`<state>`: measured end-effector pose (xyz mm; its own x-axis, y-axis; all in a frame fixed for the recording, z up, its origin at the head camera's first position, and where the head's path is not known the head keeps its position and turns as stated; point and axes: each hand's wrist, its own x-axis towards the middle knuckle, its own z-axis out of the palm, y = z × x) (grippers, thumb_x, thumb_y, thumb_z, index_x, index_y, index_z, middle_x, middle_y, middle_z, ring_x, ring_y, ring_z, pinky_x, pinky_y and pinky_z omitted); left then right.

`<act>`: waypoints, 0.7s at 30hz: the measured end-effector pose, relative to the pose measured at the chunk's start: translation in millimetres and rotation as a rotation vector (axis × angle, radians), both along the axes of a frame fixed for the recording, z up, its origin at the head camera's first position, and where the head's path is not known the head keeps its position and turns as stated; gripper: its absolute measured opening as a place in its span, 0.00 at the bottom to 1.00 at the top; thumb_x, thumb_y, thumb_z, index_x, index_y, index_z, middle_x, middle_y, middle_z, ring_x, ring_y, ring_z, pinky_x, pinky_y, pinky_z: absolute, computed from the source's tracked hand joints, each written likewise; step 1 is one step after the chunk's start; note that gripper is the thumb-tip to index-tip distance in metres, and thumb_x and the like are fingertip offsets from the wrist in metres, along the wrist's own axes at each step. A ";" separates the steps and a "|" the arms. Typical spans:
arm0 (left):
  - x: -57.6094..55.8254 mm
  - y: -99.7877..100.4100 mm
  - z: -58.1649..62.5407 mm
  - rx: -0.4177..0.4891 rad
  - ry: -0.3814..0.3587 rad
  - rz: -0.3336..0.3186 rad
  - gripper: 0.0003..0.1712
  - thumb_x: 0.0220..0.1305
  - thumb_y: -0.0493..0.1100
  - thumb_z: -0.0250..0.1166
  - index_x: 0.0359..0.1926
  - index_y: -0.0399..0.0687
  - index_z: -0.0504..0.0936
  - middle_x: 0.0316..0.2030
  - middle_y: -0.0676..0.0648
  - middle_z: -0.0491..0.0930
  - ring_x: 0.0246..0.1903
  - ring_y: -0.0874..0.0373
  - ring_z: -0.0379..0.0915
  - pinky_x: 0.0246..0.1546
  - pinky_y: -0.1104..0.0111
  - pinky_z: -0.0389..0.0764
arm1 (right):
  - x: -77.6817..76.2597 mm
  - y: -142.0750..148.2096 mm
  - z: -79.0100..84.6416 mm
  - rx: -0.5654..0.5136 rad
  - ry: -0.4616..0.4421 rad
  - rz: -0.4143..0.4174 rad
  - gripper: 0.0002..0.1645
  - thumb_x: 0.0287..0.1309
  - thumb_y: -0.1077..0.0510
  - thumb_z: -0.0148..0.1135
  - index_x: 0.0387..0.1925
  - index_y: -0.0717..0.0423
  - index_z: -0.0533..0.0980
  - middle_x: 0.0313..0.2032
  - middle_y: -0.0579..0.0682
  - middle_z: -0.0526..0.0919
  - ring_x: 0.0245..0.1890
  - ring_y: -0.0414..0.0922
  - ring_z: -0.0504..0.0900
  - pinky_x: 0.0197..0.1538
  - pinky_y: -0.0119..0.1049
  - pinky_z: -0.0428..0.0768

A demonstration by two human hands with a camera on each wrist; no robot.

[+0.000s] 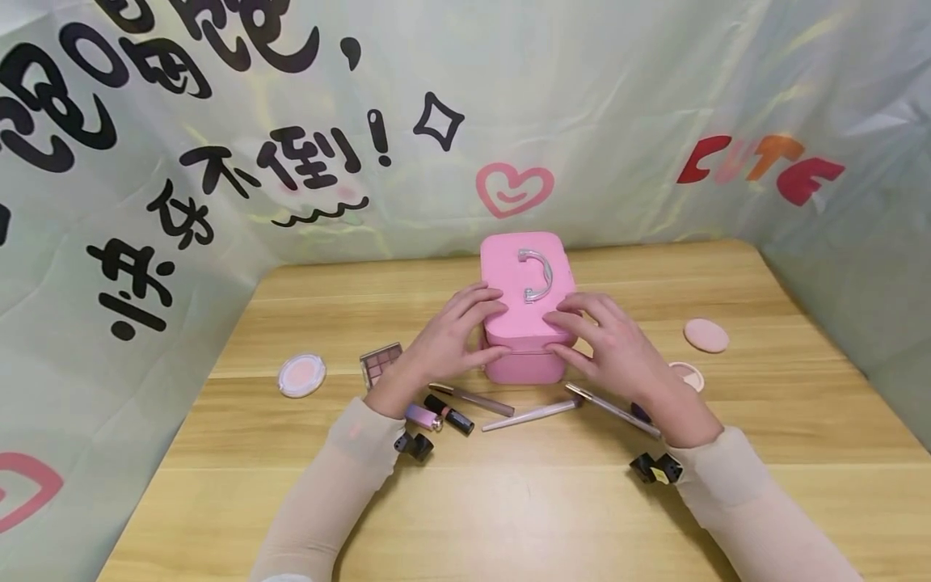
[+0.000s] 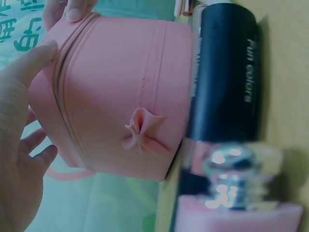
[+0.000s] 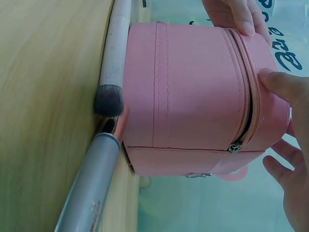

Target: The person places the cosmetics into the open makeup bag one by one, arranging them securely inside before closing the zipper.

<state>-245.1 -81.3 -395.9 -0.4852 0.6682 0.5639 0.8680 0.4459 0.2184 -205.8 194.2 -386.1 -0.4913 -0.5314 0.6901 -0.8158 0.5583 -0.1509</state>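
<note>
A pink cosmetic case (image 1: 515, 323) with a silver handle (image 1: 545, 279) stands on the table, its lid down. My left hand (image 1: 452, 339) holds the lid's left side, fingers on top and thumb at the front edge. On the right side my right hand (image 1: 618, 343) grips the lid in much the same way. Along the front seam, a dark gap shows between the zipper's edges, and the zipper pull (image 3: 234, 146) sits near a corner in the right wrist view. A small pink bow (image 2: 142, 131) decorates the case's side in the left wrist view.
Makeup brushes (image 1: 534, 415) and a black lipstick tube (image 1: 448, 414) lie before the case. Left are an eyeshadow palette (image 1: 380, 360) and a round compact (image 1: 301, 375); right are a pink round puff (image 1: 705, 335) and another compact (image 1: 687, 375). A printed curtain (image 1: 618, 121) hangs behind.
</note>
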 end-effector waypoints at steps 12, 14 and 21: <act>-0.7 -2.8 -0.9 0.001 0.058 -0.034 0.39 0.50 0.50 0.78 0.60 0.41 0.73 0.64 0.40 0.67 0.68 0.44 0.57 0.72 0.62 0.54 | 3.3 -5.9 -0.5 0.121 0.060 0.001 0.30 0.53 0.52 0.72 0.57 0.54 0.76 0.55 0.58 0.77 0.58 0.59 0.73 0.63 0.56 0.70; -0.2 -2.4 0.1 0.000 0.071 -0.039 0.38 0.50 0.50 0.78 0.59 0.41 0.74 0.63 0.40 0.68 0.68 0.44 0.57 0.71 0.63 0.55 | 3.7 -8.4 -0.4 0.146 0.078 0.001 0.33 0.48 0.56 0.75 0.58 0.55 0.75 0.55 0.59 0.76 0.58 0.59 0.73 0.63 0.56 0.70; 3.1 -0.8 4.5 -0.014 0.124 -0.056 0.35 0.51 0.50 0.77 0.58 0.42 0.77 0.60 0.41 0.73 0.67 0.44 0.61 0.70 0.60 0.58 | 6.7 -17.3 -2.5 0.175 0.137 -0.004 0.32 0.51 0.59 0.72 0.59 0.58 0.74 0.55 0.60 0.77 0.58 0.59 0.73 0.65 0.54 0.68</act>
